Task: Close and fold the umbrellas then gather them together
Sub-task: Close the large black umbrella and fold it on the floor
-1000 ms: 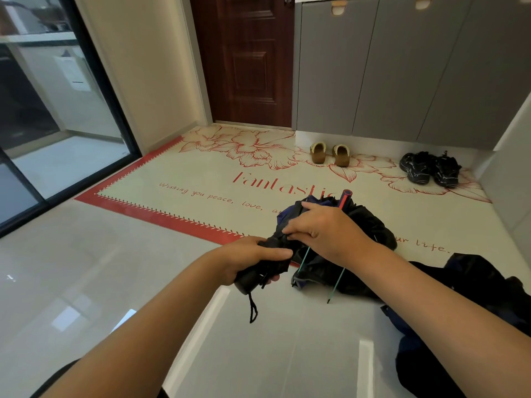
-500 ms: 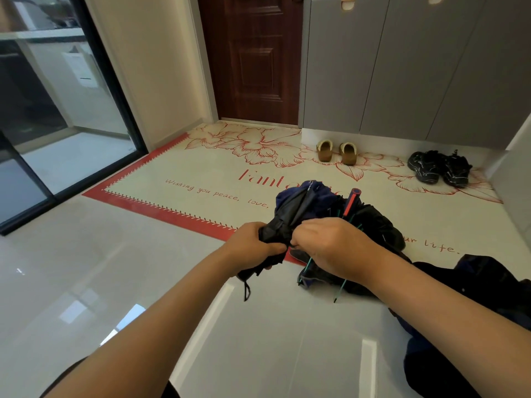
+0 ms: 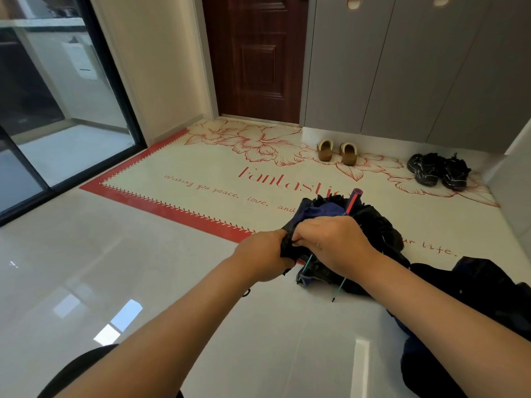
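Between both hands: the held umbrella (image 3: 287, 244), its dark canopy cloth bunched tight where the knuckles meet. Navy folds stand just beyond the fingers.
Left hand (image 3: 263, 254): fingers curled round the umbrella's near end. The handle is hidden under the palm, and only a bit of strap (image 3: 246, 293) shows below the wrist.
Right hand (image 3: 330, 242): fingers curled down and pinching cloth, pressed up against the left hand.
Change: one second ago the hands sat slightly apart. The black handle and dangling strap hung clear below the left fist, and the right hand lay further up the canopy. They have since closed side by side and the cloth has gathered.
Meaning (judgement): the canopy is being drawn in round the shaft. Folding is under way but not finished, and no fastening is visible.
Beyond right hand: second umbrella (image 3: 379, 225), black, on the floor, with a red-tipped shaft (image 3: 357, 193) and green ribs (image 3: 339, 285) poking out. It looks collapsed but loose.
Right of right forearm: third umbrella (image 3: 474, 285), a dark heap on the floor.
Remaining (judgement): two umbrellas still to fold, gathering not begun.
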{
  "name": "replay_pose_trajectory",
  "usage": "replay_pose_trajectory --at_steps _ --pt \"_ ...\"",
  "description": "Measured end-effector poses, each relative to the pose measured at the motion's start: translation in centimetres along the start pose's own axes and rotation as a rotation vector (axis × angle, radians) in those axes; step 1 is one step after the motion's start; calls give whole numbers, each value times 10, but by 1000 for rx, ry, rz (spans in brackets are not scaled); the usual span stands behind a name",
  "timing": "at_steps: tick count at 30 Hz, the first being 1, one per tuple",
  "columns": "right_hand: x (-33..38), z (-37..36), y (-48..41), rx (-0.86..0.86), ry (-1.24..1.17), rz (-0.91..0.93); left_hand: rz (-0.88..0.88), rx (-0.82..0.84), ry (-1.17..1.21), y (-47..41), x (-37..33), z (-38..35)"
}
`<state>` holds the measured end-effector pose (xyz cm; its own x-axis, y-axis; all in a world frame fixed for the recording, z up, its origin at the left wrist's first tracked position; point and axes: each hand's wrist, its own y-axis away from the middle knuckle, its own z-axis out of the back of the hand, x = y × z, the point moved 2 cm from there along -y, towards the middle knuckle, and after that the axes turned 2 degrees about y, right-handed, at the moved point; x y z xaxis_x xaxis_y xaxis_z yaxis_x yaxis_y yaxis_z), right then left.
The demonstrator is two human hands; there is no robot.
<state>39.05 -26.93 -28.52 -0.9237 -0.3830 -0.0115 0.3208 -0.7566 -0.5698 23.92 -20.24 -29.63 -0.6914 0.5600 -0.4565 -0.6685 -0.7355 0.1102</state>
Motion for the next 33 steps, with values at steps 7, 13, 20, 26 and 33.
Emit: replay_pose_trajectory --at_steps 7,13,20,26,33 --pt "1 8 -3 -84 -221 -255 -60 -61 -38 2 -2 2" --pt "-7 14 -12 11 -232 -476 -108 -209 -96 3 -3 4" --pt "-34 16 -12 361 -307 -604 -264 -289 -239 9 -11 4" --pt "-38 19 -9 482 -418 -710 -331 -290 -395 2 -12 3" --pt "-36 9 -10 376 -482 -715 -304 -250 -320 -4 -8 5"
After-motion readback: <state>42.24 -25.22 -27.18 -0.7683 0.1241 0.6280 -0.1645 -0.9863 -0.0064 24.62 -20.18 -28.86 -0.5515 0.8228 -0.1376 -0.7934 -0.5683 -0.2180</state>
